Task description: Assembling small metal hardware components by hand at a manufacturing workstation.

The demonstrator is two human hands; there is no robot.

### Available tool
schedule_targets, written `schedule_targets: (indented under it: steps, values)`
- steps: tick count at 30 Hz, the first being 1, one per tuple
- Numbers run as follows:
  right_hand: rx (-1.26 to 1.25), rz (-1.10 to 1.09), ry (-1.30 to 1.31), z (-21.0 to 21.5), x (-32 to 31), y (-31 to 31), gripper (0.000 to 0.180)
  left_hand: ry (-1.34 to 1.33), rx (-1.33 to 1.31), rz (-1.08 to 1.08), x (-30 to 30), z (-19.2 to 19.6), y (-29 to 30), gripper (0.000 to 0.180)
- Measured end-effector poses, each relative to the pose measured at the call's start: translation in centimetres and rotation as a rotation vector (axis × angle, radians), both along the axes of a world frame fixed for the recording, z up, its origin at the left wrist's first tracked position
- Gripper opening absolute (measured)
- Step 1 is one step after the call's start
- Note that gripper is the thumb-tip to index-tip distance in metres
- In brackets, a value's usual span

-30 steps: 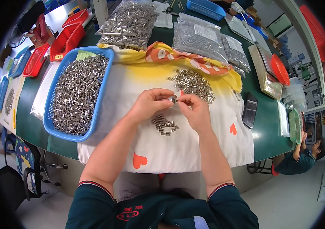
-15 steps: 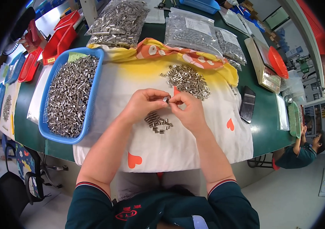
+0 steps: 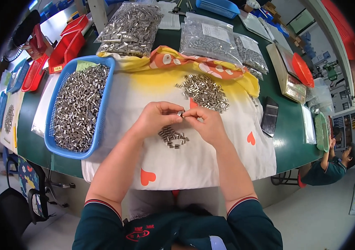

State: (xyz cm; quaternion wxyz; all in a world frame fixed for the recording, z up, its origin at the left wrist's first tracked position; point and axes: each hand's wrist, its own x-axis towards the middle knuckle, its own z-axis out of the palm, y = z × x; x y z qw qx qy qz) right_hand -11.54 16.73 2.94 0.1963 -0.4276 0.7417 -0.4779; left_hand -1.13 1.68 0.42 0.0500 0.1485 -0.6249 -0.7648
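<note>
My left hand point(image 3: 154, 119) pinches a small shiny metal sleeve point(image 3: 180, 113) between thumb and fingers. From the other side, the thumb and fingertips of my right hand point(image 3: 206, 124) close on the same piece; whether a second small part is between them is hidden. Both hands are over a white cloth point(image 3: 194, 166) with red hearts. Just below them lies a small group of metal sleeves point(image 3: 170, 136), partly under my left hand. Beyond my right hand is a larger loose heap of sleeves point(image 3: 204, 92).
To the left stands a blue basket point(image 3: 47, 125) full of similar sleeves. Clear bags of metal parts point(image 3: 129, 29) line the back, behind a yellow and orange cloth fold point(image 3: 177, 58). A black phone point(image 3: 270, 116) and a scale point(image 3: 286, 77) are at right. Another person point(image 3: 331, 166) sits far right.
The view has shifted slightly, so the scene sits a little lower. Both hands stay together at the metal sleeve, with only small finger movement.
</note>
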Motion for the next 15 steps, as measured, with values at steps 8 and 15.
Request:
schedule_targets:
  steps: [8, 15]
  values:
    - [0.053, -0.019, -0.212, -0.1, -1.0, -0.2, 0.012, 0.003, 0.034, -0.078, -0.1, 0.3, 0.1, 0.028]
    - [0.012, -0.069, 0.522, -0.3, -3.8, -6.5, 0.011, -0.041, -0.073, -0.148, 0.3, 0.8, 0.2, 0.027]
